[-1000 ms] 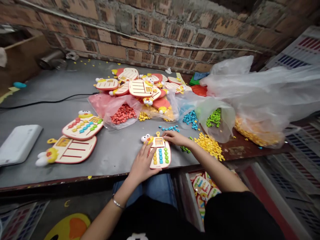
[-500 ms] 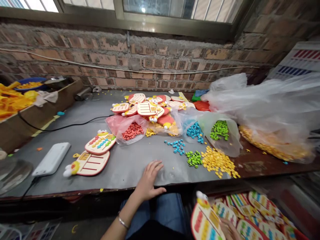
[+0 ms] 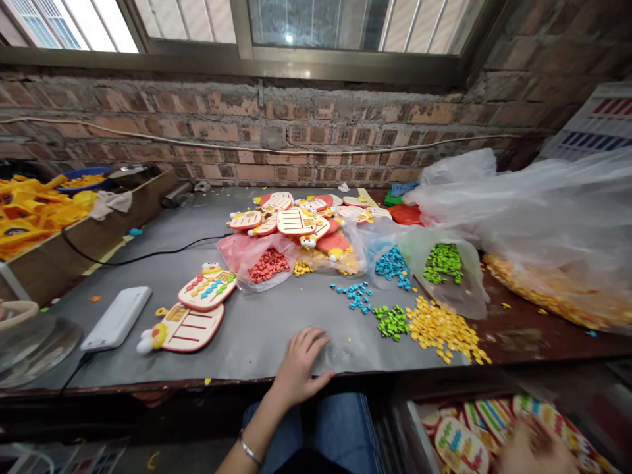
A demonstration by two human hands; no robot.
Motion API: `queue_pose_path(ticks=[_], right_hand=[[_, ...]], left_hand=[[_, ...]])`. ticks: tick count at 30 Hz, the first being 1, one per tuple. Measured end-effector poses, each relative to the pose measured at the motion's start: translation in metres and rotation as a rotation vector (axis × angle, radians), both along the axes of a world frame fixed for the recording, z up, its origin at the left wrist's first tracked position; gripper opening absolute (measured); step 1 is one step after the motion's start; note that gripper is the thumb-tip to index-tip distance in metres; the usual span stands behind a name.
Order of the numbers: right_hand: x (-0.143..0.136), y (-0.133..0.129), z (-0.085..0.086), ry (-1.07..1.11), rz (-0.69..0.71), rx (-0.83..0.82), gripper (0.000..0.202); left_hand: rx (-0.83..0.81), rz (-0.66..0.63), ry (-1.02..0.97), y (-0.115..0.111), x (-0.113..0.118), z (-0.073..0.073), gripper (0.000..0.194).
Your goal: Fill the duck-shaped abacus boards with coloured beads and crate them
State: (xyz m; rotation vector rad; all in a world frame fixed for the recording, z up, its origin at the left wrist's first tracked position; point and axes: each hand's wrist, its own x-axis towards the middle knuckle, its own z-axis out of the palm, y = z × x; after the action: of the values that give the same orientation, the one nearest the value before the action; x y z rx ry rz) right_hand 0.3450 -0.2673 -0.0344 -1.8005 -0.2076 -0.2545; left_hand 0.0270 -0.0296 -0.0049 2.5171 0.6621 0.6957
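My left hand (image 3: 301, 368) rests at the table's front edge with its fingers stretched out and nothing in them. Low at the right, my right hand (image 3: 536, 451) is over an open box (image 3: 419, 431) of boards filled with coloured pieces. Motion smears its fingers, so whether they hold anything does not show. To the left of my left hand, a board with a chick's head and coloured pieces in its slots (image 3: 207, 289) lies overlapping a board with bare slots (image 3: 195, 327). Small blue pieces (image 3: 358, 296), green pieces (image 3: 391, 321) and yellow pieces (image 3: 442, 326) lie loose to its right.
A heap of bare-slotted boards (image 3: 296, 222) stands at the back. Bags hold red pieces (image 3: 268, 265), blue pieces (image 3: 392, 263) and green pieces (image 3: 443, 263). A white power bank (image 3: 116, 319) with a cable lies left. A large clear bag (image 3: 553, 230) fills the right.
My right hand has moved right and down over the box. The filled board it held upright is no longer seen raised in it. My left hand stays at the table edge; the view has shifted slightly.
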Motion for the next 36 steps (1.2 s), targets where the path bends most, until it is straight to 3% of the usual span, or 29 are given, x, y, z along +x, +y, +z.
queue_pose_path(ticks=[2,4,6,9,12,14,16,21,25,28,31,34,36], right_hand=[[-0.022,0.071,0.025,-0.179,0.177,0.047,0.026],[-0.054,0.150,0.062,-0.398,0.559,0.011,0.019],[-0.088,0.230,0.098,-0.600,0.850,-0.065,0.019],[-0.130,0.342,0.126,-0.807,1.134,-0.245,0.026],[-0.157,0.425,0.122,-0.900,1.143,-0.527,0.044],[-0.167,0.458,0.114,-0.943,1.080,-0.659,0.055],[-0.171,0.474,0.110,-0.966,1.028,-0.742,0.057],[-0.165,0.470,0.115,-1.037,1.005,-0.822,0.039],[-0.150,0.436,0.119,-1.098,1.066,-0.724,0.030],[-0.137,0.383,0.112,-1.132,1.098,-0.447,0.029],[-0.126,0.314,0.091,-1.149,1.106,-0.210,0.031],[-0.119,0.250,0.061,-1.141,1.228,-0.138,0.039],[-0.117,0.219,0.047,-1.100,1.324,-0.156,0.043]], left_hand=[[0.005,0.017,-0.014,0.000,0.001,0.001,0.047],[0.001,0.034,-0.027,-0.001,0.001,0.001,0.044],[-0.009,0.052,-0.042,-0.001,0.002,0.000,0.042],[-0.012,0.108,-0.064,-0.001,0.004,-0.002,0.043],[-0.003,0.175,-0.073,-0.001,0.007,-0.002,0.043],[-0.006,0.201,-0.076,-0.001,0.008,-0.002,0.043],[-0.015,0.209,-0.081,-0.001,0.008,-0.002,0.042],[-0.023,0.216,-0.103,-0.002,0.008,-0.001,0.041],[0.046,0.259,-0.167,-0.003,0.006,-0.004,0.046],[0.130,0.356,-0.314,-0.004,0.001,-0.007,0.053],[0.167,0.460,-0.562,-0.005,-0.007,-0.008,0.049],[0.198,0.530,-0.686,-0.002,-0.018,-0.006,0.041],[0.201,0.532,-0.562,0.003,-0.025,-0.004,0.036]])
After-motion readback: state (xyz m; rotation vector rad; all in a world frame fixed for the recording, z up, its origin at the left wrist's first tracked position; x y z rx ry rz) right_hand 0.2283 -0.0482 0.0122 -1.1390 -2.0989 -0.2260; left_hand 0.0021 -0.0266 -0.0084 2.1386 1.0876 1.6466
